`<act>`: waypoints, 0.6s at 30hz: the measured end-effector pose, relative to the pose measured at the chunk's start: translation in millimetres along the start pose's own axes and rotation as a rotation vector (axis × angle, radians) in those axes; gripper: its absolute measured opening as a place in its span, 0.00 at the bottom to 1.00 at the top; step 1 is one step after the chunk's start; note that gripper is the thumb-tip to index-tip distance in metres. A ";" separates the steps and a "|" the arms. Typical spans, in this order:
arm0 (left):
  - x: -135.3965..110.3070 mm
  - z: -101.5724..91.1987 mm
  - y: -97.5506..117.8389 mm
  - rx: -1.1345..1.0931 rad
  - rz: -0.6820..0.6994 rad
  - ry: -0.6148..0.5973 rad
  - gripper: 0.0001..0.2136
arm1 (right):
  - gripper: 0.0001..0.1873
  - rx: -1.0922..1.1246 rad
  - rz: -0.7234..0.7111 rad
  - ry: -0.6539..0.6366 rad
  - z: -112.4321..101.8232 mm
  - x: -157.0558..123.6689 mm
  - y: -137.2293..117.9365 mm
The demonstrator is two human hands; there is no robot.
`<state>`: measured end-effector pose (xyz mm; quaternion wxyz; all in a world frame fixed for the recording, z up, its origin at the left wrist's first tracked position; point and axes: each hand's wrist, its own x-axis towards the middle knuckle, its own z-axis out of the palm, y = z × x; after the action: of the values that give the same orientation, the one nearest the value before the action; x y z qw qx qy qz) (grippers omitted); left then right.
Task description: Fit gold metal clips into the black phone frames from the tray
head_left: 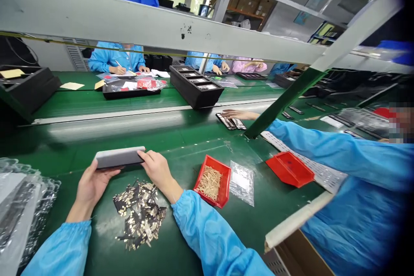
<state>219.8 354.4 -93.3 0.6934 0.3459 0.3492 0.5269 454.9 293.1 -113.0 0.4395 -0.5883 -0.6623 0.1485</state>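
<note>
A flat, dark-edged slab with a pale grey face (120, 158), shaped like a phone or phone screen, is held level above the green bench. My left hand (93, 185) grips its left end from below, thumb at the corner. At the right end, my right hand (157, 168) pinches its edge between thumb and fingers. Just below both hands lies a loose pile of small black and gold parts (140, 215), like little connectors or flex cables. Right of my right forearm stands a red bin (229, 181) holding many small tan pieces (210, 182).
A clear plastic bag (242, 183) and an empty-looking red bin (290, 169) lie further right. Clear plastic trays (29, 211) sit at left. A co-worker's hand (239, 114) touches phone parts near a green post (284, 103). Black boxes (196, 86) stand across the conveyor.
</note>
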 end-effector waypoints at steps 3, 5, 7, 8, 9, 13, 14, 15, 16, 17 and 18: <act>-2.9 6.2 2.2 0.035 -0.053 -0.110 0.31 | 0.08 0.076 0.103 0.069 7.5 12.6 12.3; -3.3 7.4 2.1 0.062 -0.044 -0.138 0.31 | 0.12 0.131 0.212 0.117 12.1 22.2 24.1; -1.3 6.5 0.8 0.089 -0.013 -0.124 0.28 | 0.15 0.181 0.321 0.144 14.7 32.3 36.5; 0.3 6.1 -0.1 0.103 0.000 -0.119 0.27 | 0.15 0.203 0.364 0.150 15.1 36.9 42.1; 2.0 6.6 -1.2 0.117 0.011 -0.115 0.26 | 0.15 0.222 0.398 0.154 14.8 40.8 46.9; -5.0 22.0 -5.3 0.163 0.104 -0.057 0.21 | 0.16 0.261 0.446 0.189 8.9 45.7 53.8; -14.2 27.7 -5.1 0.173 0.148 -0.027 0.19 | 0.17 0.263 0.437 0.203 7.1 44.3 52.6; -27.4 32.2 -3.6 0.186 0.195 0.002 0.17 | 0.20 0.261 0.421 0.219 5.4 42.3 50.5; -44.5 34.2 -0.7 0.204 0.242 0.030 0.14 | 0.23 0.258 0.399 0.233 4.0 40.0 47.9; -65.1 32.8 4.1 0.240 0.274 0.036 0.13 | 0.27 0.254 0.372 0.243 2.9 37.7 44.7; -88.7 27.4 11.1 0.285 0.289 0.030 0.13 | 0.30 0.248 0.343 0.247 2.0 35.6 41.2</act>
<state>219.8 267.4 -59.1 0.5494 0.4789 0.3773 0.5713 482.9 337.0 -129.1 0.5542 -0.6475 -0.4706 0.2283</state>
